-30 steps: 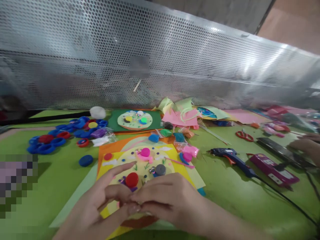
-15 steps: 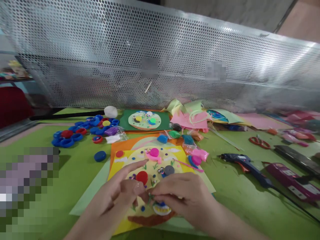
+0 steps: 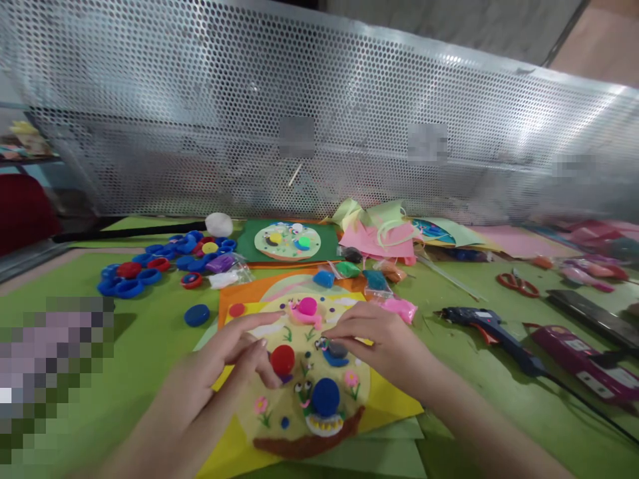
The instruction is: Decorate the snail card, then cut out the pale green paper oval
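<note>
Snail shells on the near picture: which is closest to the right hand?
The grey shell, at the right hand; the pink shell, red shell and blue shell sit farther off.

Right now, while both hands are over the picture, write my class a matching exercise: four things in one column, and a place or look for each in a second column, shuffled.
Column one
1. Left hand
2. Right hand
3. Glue gun
4. Scissors

Column two
A. Dark, with an orange trigger
B. Beside the red cap
C. Red-handled, lying on the green table
D. Fingertips at the grey-shelled snail

Right pairs: 1-B, 2-D, 3-A, 4-C.
</note>
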Action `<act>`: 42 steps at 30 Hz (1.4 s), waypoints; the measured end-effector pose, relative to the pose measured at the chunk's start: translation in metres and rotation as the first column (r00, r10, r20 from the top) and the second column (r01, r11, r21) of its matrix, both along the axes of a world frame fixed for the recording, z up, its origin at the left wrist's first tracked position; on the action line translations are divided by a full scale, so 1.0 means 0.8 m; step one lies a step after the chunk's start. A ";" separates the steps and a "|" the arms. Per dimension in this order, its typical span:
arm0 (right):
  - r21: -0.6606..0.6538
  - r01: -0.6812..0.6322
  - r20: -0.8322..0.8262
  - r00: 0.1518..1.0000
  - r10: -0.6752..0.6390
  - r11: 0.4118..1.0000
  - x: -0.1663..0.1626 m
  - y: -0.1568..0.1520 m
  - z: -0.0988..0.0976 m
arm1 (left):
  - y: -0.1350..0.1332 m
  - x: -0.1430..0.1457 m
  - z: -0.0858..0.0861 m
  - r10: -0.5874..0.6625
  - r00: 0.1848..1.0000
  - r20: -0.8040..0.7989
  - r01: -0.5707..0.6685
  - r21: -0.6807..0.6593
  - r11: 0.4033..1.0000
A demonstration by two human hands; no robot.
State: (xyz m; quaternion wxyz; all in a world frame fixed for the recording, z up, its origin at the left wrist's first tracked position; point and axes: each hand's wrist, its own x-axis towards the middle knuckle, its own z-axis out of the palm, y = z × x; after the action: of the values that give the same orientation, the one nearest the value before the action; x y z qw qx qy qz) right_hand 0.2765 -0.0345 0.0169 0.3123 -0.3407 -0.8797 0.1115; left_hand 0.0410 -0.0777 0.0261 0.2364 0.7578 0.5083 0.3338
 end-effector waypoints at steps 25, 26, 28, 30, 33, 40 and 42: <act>-0.435 -0.189 0.211 0.929 0.304 0.880 0.024 0.001 0.023 | 0.003 -0.001 -0.027 -0.028 0.911 -0.411 0.095 0.145 0.985; -0.437 -0.188 0.216 0.927 0.305 0.880 0.024 0.000 0.022 | 0.002 -0.001 -0.028 -0.020 0.914 -0.406 0.087 0.147 0.985; -0.434 -0.184 0.230 0.924 0.305 0.882 0.024 -0.001 0.021 | 0.001 -0.001 -0.029 -0.013 0.918 -0.396 0.065 0.118 0.991; -0.431 -0.178 0.249 0.919 0.306 0.885 0.024 -0.002 0.020 | 0.000 -0.001 -0.028 -0.019 0.923 -0.385 0.048 0.066 0.997; -0.426 -0.192 0.233 0.921 0.312 0.884 0.025 -0.003 0.019 | 0.002 0.000 -0.020 -0.029 0.929 -0.369 0.043 0.030 0.999; -0.338 -0.213 0.083 0.964 0.254 0.917 0.017 -0.004 0.015 | 0.017 0.004 0.005 0.006 0.934 -0.357 -0.046 -0.103 0.994; -0.290 -0.201 0.028 0.975 0.218 0.936 0.012 -0.005 0.012 | 0.019 0.005 0.008 0.018 0.929 -0.368 -0.065 -0.116 0.991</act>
State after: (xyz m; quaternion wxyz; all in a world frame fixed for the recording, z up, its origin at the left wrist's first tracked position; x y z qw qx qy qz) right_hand 0.2861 -0.0386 0.0265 0.2195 -0.2897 -0.8947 0.2597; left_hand 0.0451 -0.0621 0.0326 0.1778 0.7793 0.5796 0.1586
